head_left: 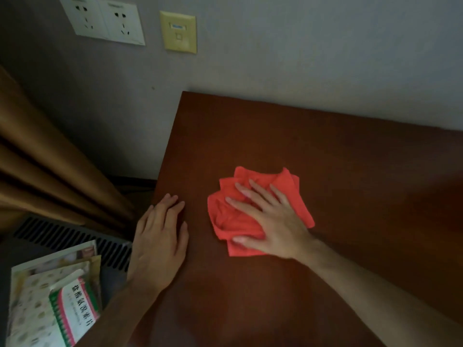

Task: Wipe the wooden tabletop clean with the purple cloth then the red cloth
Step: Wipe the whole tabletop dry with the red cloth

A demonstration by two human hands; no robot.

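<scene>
The red cloth (233, 216) lies crumpled on the dark wooden tabletop (338, 159), left of its middle. My right hand (273, 221) presses flat on the cloth with fingers spread, covering its right half. My left hand (160, 241) rests palm down on the table's left edge, fingers together and holding nothing. No purple cloth is in view.
The table meets a grey wall with power sockets (105, 18) and a yellow data port (178, 32). A brown curtain (45, 156) hangs at left above a vent grille (75, 236). Paper packets and a medicine box (72, 314) lie at the bottom left.
</scene>
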